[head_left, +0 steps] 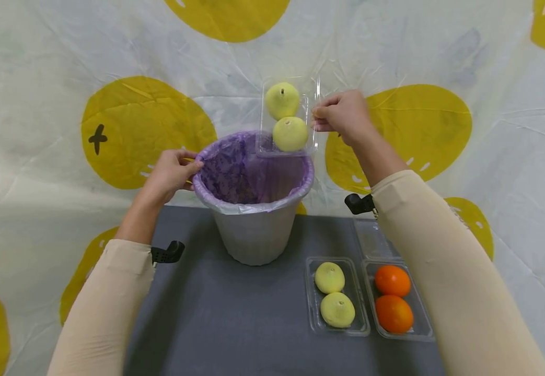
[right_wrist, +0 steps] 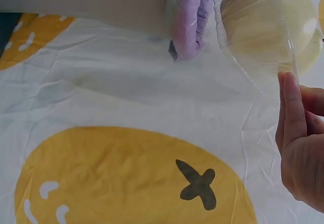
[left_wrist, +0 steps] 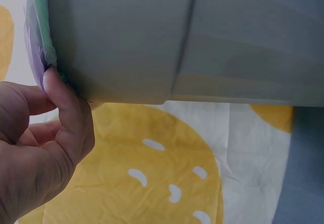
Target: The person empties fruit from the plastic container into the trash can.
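My left hand [head_left: 171,169] pinches the rim of a pale bin [head_left: 253,235] at its left side, thumb and fingers on the folded edge of its purple plastic liner [head_left: 225,177]. In the left wrist view, the fingertips [left_wrist: 53,85] press on that liner edge. My right hand [head_left: 343,115] pinches the right edge of a clear plastic tray [head_left: 307,99]. Two pale yellow-green, pear-like fruits [head_left: 283,100] lie in this tray, one above the other. The tray is raised at the back of the bin and overlaps its far rim in the head view.
On the grey table [head_left: 225,318], a second clear tray [head_left: 354,277] holds two similar pale fruits. Beside it, another tray [head_left: 419,318] holds two oranges [head_left: 393,281], with a clear plastic piece [head_left: 373,237] behind. A patterned cloth [head_left: 263,57] hangs behind the bin.
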### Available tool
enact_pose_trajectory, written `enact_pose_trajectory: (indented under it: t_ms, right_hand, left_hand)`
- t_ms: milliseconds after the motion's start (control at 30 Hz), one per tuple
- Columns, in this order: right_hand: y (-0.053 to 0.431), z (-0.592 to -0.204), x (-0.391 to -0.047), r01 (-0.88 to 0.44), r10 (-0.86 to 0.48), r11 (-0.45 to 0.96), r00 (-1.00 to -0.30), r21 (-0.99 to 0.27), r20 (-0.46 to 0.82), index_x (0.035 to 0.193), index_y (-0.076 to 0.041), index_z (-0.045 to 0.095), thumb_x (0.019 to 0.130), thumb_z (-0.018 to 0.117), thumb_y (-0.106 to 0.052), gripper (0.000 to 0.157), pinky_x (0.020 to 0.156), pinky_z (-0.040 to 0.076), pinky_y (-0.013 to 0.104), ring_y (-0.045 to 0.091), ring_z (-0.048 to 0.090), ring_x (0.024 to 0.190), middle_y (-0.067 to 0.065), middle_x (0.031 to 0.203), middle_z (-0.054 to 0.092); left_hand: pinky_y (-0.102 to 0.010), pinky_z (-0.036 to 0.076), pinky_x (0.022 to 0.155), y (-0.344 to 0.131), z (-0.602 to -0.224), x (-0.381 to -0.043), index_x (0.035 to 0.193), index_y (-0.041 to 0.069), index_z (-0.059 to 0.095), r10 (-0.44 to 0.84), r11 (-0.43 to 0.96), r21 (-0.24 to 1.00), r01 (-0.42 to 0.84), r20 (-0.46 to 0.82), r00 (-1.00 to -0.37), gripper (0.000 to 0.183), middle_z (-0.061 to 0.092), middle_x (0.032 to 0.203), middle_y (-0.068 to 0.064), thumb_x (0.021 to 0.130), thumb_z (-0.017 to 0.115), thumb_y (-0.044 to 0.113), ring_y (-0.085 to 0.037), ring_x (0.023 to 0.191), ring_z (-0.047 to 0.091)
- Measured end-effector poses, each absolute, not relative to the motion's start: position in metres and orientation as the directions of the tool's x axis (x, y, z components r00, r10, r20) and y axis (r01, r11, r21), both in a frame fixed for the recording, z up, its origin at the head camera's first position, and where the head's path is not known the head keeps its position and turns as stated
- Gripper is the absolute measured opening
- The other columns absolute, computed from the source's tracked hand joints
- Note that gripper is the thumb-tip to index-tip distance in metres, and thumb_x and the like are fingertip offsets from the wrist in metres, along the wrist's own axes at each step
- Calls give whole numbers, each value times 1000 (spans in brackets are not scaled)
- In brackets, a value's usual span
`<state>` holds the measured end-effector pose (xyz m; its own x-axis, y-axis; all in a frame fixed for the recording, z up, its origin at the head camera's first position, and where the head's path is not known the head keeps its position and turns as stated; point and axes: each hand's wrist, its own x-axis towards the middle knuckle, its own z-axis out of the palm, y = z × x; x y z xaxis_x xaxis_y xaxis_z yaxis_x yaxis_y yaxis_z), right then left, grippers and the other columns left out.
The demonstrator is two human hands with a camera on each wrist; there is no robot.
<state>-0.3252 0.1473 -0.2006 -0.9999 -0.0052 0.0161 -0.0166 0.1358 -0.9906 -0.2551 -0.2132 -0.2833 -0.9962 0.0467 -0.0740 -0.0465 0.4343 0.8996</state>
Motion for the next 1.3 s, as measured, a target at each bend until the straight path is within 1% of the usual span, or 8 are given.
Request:
enact_pose_trajectory:
  t_ms: [233,433,633,933,1100,1300]
  right_hand:
    - [145,-205,-330,-43,-14,179,-999,-983,41,110,11,74,94,72,-1,20,60,62,25,13,70,60,4,72,70]
    - [141,-209,-333,-71,-13,260,-997,-963,70,114,9,74,96,72,-6,24,64,62,24,12,71,65,3,76,70]
    - [135,-210,-335,-122,-27,333,-992,-935,120,115,7,75,97,71,-10,26,67,62,22,11,71,69,4,81,71]
    - [129,-217,-340,-189,-23,468,-979,-863,202,115,0,78,98,69,-18,27,72,62,23,9,72,70,0,80,72]
    - [127,-217,-342,-221,-24,519,-969,-826,245,112,-1,80,97,65,-18,27,69,61,20,8,70,68,-2,77,71]
    - [124,-216,-343,-237,-4,536,-960,-810,278,109,-4,81,96,63,-17,26,67,60,18,6,69,64,-3,72,70]
  left_hand:
    - [-22,61,65,-211,-284,-253,150,-3,48,50,436,899,-40,-69,-996,48,57,123,-22,108,55,20,-9,76,67]
    - [-23,61,65,-212,-285,-253,150,-3,47,53,438,898,-42,-73,-996,48,57,124,-23,108,56,19,-9,76,67]
    - [-23,61,64,-213,-284,-254,150,-3,47,46,443,896,-33,-60,-997,47,58,121,-22,108,55,18,-9,75,67]
    - [-23,61,63,-212,-285,-256,148,-4,49,49,439,898,-25,-52,-997,47,59,121,-23,108,55,18,-8,73,67]
    - [-23,61,63,-211,-285,-256,150,-4,48,57,430,902,-21,-50,-997,48,59,123,-24,108,55,18,-7,74,67]
    - [-23,61,63,-208,-285,-256,150,-4,47,61,431,902,-23,-54,-997,48,59,124,-24,108,55,18,-7,75,67]
